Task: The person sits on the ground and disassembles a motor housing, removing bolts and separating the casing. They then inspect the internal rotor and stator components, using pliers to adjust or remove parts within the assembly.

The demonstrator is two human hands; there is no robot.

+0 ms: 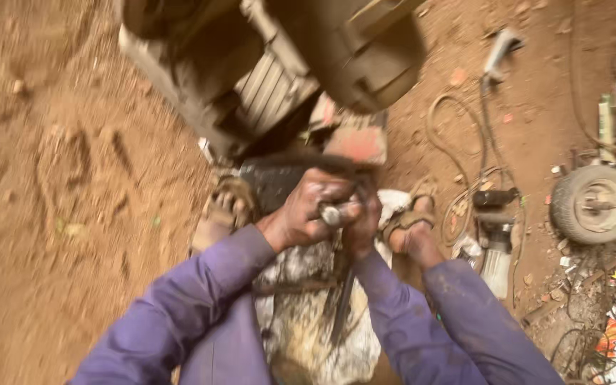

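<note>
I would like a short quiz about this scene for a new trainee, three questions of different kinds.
1. True or false: both hands hold the metal tool.
2. What lies on the ground at the far right? A) a wheel B) a bucket C) a ladder
3. Fill in: the sleeves are ____ in colour.

Key
1. True: the left hand and right hand close together on the metal tool, below the engine.
2. A, the wheel.
3. Purple, see the sleeves.

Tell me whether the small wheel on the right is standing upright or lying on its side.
Lying on its side, it seems: the wheel shows its whole round face and centre hub to the downward-looking camera, resting on the dirt ground among scrap.
</note>
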